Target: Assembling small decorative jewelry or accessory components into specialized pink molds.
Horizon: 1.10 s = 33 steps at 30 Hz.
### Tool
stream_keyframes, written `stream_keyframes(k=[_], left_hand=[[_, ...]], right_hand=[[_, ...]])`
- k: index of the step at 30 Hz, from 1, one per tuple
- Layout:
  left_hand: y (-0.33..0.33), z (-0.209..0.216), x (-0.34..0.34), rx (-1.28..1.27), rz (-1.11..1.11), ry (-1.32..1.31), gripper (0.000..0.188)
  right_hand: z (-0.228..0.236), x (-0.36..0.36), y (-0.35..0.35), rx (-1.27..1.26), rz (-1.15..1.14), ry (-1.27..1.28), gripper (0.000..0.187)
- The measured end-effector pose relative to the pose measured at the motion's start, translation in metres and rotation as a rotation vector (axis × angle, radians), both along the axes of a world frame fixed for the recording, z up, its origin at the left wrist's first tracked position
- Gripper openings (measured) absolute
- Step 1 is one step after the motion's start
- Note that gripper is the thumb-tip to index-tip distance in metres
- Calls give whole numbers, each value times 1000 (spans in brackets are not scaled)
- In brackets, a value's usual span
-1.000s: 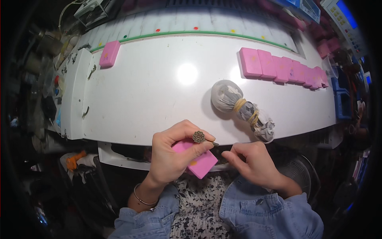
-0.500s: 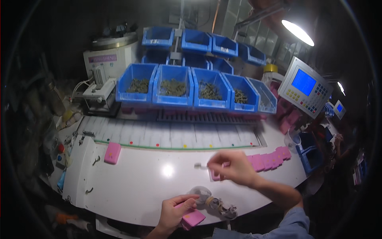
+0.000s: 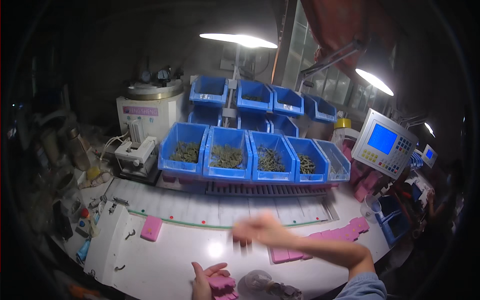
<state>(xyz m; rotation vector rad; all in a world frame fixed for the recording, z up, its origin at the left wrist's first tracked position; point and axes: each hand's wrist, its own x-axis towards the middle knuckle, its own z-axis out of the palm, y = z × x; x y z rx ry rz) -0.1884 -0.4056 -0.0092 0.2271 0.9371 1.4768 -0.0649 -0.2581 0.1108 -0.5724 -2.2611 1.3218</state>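
Note:
At the lower edge, my left hand (image 3: 204, 281) holds a pink rubbery block (image 3: 223, 287), its thumb and fingers spread about it. The block's top looks uneven, and its lower part runs out of view. My right hand (image 3: 260, 231) is over the middle of the white table, smeared by motion. Whether anything sits in its fingers cannot be made out. Behind my right forearm lies a row of similar pink blocks (image 3: 345, 231). Beside my left hand rests a bundled clear plastic bag (image 3: 258, 281).
A lone pink block (image 3: 151, 228) lies at left. Blue bins (image 3: 227, 174) with small greenish-grey pieces stand behind a pale strip (image 3: 175, 203) with coloured dots. A white machine (image 3: 145, 120) is far left, a control panel (image 3: 382, 142) right, and lamps (image 3: 239, 40) hang above.
The view has tipped up, so everything sits lower. My right hand, which pinched a small pale piece, has swung left and blurred. The block in my left hand now shows an uneven top.

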Motion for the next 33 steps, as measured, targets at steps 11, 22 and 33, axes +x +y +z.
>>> stream_keyframes(k=[11,22,33], left_hand=[[-15,25,9,124,-315,225,61],[-30,10,7,-50,-219,315,64],[-20,4,17,-7,-224,265,61]], right_hand=[[-46,58,-102,249,-272,-65,43],[-75,67,-148,525,-360,-245,68],[-97,54,-150,774,-365,-174,56]])
